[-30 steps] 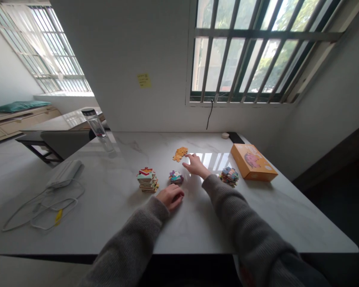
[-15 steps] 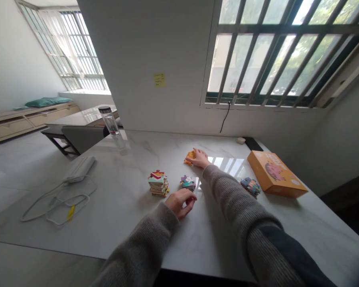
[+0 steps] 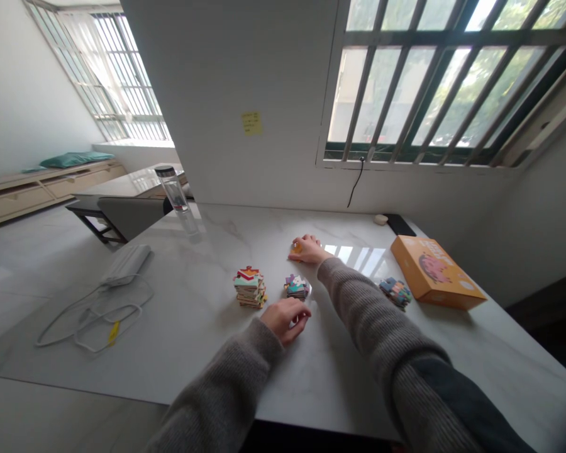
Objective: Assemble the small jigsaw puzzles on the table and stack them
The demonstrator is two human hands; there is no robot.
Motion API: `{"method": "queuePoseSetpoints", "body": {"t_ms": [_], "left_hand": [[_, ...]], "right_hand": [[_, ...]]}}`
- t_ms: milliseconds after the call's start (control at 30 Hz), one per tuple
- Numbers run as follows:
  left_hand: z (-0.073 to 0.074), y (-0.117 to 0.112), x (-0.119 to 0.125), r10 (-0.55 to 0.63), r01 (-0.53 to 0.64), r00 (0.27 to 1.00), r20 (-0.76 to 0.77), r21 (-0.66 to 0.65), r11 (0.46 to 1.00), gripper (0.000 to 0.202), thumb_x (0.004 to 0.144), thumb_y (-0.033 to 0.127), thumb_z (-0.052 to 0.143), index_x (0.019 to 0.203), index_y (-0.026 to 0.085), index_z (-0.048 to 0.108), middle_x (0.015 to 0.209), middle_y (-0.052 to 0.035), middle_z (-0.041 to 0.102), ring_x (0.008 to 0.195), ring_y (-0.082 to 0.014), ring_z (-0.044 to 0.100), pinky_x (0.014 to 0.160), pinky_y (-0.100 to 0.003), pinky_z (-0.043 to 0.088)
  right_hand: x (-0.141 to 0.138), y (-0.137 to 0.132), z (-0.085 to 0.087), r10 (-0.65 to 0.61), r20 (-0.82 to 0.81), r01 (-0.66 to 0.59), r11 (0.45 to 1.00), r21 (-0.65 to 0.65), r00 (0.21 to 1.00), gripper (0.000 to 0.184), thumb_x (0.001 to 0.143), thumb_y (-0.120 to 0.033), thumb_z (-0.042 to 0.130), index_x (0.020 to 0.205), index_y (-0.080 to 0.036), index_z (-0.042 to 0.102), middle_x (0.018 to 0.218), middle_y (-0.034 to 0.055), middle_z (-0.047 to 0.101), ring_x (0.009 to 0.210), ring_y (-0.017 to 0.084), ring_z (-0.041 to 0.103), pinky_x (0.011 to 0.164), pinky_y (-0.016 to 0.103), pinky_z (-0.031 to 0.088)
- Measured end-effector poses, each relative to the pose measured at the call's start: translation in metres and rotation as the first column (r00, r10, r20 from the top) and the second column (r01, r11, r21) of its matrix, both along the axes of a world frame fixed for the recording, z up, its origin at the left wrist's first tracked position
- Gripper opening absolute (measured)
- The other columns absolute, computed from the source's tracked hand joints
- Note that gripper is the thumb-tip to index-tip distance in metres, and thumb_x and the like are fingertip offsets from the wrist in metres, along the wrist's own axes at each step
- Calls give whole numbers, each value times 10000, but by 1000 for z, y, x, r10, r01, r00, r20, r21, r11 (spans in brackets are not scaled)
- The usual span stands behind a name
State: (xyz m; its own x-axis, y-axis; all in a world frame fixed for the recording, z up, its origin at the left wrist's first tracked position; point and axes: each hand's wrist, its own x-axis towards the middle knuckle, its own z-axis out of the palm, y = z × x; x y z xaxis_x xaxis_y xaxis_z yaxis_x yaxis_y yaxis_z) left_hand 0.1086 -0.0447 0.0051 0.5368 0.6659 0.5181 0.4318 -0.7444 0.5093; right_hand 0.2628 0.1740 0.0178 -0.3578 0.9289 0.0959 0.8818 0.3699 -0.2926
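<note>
Both arms come from the lower edge of the view and lean toward the middle. The right arm [image 3: 377, 333] is stretched farther forward, and it goes slantwise to the left. Its right hand [image 3: 307, 249] is turned with the back upward; the fingers are arched and point down, while the thumb reaches out to the left. The left arm [image 3: 226, 387] goes forward and to the right, less extended. Its left hand [image 3: 287, 321] lies closer to the body, loosely curled, with a rounded gap between thumb and fingers. The two hands are apart, and ribbed grey sleeves cover both arms down to the wrists.
</note>
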Motion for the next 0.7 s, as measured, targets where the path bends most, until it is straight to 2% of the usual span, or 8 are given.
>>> {"method": "queuePoseSetpoints", "body": {"t_ms": [167,333,433,500,600,667,700], "left_hand": [[0,1,0,-5,5,1000,3,6,1000,148,884,177,515,906,179,661,736,-29,635,671,-147,575,682,-274,498],[-1,3,-2,-6,6,1000,24,9,1000,141,880,165,527,916,183,662,754,-32,636,677,-145,572,683,-271,495],[1,2,-2,4,-5,998,57,9,1000,149,878,150,525,933,177,661,768,-38,638,673,-144,569,683,-272,494],[3,1,-1,24,-23,994,105,-11,1000,158,877,149,530,972,174,654,782,-39,639,669,-142,573,676,-273,492],[7,0,0,84,-65,973,213,-98,993,209,883,184,562,1085,177,614,797,-26,632,662,-132,572,635,-257,478],[9,2,1,173,-108,921,350,-197,974,244,889,239,599,1124,184,564,811,-14,619,670,-122,575,625,-244,477],[10,3,1,224,-116,871,437,-260,959,263,890,281,619,1121,186,537,817,-7,606,671,-117,578,617,-239,480]], "right_hand": [[2,-8,-1,-26,-38,27,1000,3,999,672,725,-606,765,1250,-211,620,1203,145,526,1201,345,440,1048,471,336],[2,-19,3,-8,-143,7,1000,-8,990,546,769,-404,798,1239,-200,611,1212,99,485,1003,198,565,973,323,439],[2,-30,11,-12,-211,9,1000,-16,977,345,851,-257,715,1168,-152,627,1203,110,478,885,145,590,922,288,476],[2,-39,20,-14,-258,8,1000,-24,966,242,916,-183,601,1152,-134,617,1182,117,490,794,117,598,845,277,511],[0,-56,42,19,-325,-32,999,-34,946,243,977,-157,459,1179,-135,592,1160,115,509,700,91,602,706,250,538],[-4,-71,60,71,-364,-82,997,-14,929,288,1001,-168,397,1228,-157,575,1170,108,509,734,96,613,705,247,547],[-6,-80,69,105,-381,-111,994,7,918,309,1006,-173,387,1258,-185,565,1178,94,510,776,100,617,747,252,551]]}}
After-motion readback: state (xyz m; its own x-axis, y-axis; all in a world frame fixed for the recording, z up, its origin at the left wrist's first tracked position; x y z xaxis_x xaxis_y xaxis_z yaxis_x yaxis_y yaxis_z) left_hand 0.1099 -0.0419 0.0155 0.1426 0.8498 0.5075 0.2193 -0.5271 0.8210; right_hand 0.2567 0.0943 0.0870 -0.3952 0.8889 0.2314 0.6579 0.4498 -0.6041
